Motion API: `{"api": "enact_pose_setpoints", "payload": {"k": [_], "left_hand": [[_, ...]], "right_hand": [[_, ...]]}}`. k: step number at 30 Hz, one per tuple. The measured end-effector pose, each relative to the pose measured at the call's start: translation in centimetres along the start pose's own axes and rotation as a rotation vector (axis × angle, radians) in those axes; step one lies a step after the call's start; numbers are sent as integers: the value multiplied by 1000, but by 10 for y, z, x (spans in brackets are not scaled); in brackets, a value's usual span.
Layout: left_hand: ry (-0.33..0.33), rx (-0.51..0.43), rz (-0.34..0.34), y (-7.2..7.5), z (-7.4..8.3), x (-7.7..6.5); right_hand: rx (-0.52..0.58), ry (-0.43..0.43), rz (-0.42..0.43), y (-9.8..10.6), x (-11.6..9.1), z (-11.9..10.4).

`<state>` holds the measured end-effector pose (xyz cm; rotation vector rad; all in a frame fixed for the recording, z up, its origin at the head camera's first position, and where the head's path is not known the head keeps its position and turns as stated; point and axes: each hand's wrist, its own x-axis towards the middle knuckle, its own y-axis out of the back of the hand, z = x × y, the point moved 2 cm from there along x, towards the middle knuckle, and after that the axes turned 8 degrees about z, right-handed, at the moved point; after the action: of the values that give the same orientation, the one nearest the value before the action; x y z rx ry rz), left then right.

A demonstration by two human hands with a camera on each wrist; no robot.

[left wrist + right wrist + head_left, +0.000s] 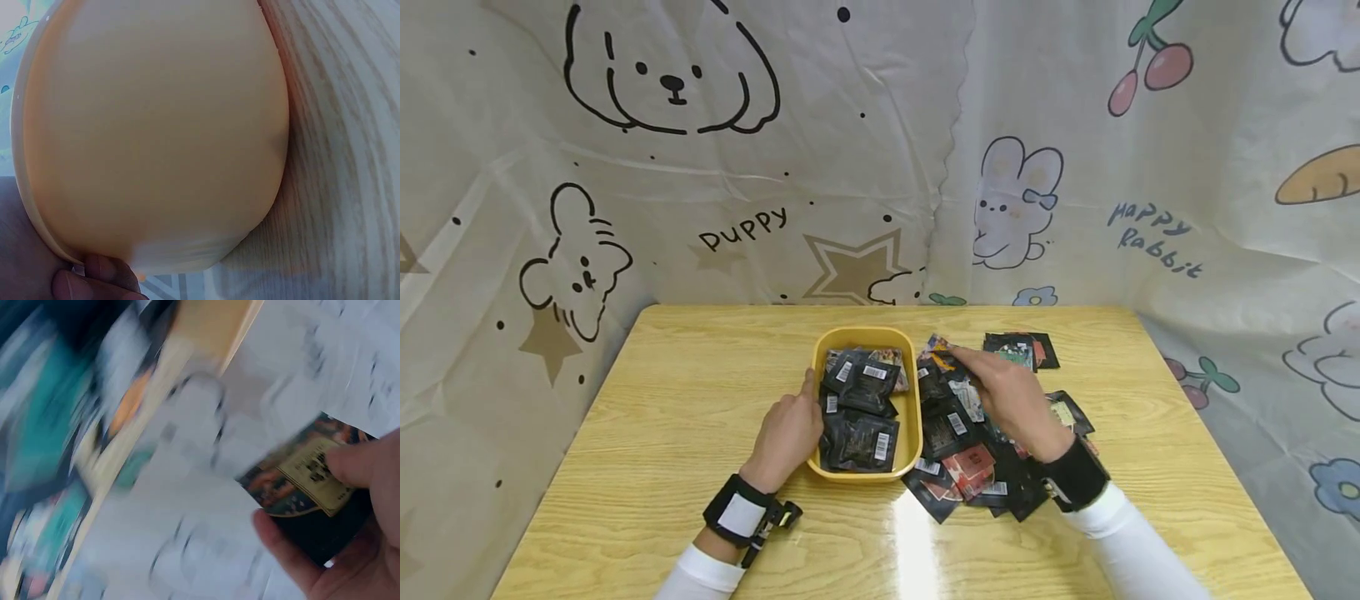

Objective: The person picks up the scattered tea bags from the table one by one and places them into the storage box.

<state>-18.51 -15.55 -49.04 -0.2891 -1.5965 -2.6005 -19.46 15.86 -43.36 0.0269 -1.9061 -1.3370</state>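
Observation:
A yellow plastic tub (916,400) stands mid-table with several black sachets (868,442) inside, some showing white barcode labels. At its left wall, my left hand (786,437) grips the rim, fingertips curled against the edge in the left wrist view. My right hand (1017,400) is above the loose pile to the tub's right. In the right wrist view it pinches a dark sachet (281,481) with orange patterning and a gold label, between thumb and fingers. The head view does not clearly show this held sachet.
A spread of loose black, red and patterned sachets (973,471) lies along the tub's right side, overlapping. Further back right is a smaller group of sachets (1045,350). The wooden table (700,375) ends at a printed cloth backdrop (850,183).

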Motion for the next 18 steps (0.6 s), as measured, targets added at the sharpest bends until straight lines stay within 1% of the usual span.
{"api": "enact_pose_setpoints", "payload": {"k": [3, 5, 7, 10, 12, 13, 15, 18], "left_hand": [[-4, -5, 8, 0, 0, 0], [-10, -5, 16, 0, 0, 0], [-13, -9, 19, 0, 0, -1], [-15, -6, 20, 1, 0, -1], [-18, -3, 14, 0, 1, -2], [-22, 3, 13, 0, 1, -2], [-25, 12, 18, 0, 2, -2], [-31, 16, 25, 0, 2, -1]], "right_hand": [[36, 102, -46, -20, 6, -30], [55, 148, -91, -34, 6, -45], [65, 185, -161, -45, 4, -56], [75, 185, -311, -57, -2, -63], [82, 161, -407, -60, -8, -62], [86, 137, -438, -61, -11, -60], [98, 111, -455, -59, -14, -55], [120, 76, -444, -52, -18, -46]]}}
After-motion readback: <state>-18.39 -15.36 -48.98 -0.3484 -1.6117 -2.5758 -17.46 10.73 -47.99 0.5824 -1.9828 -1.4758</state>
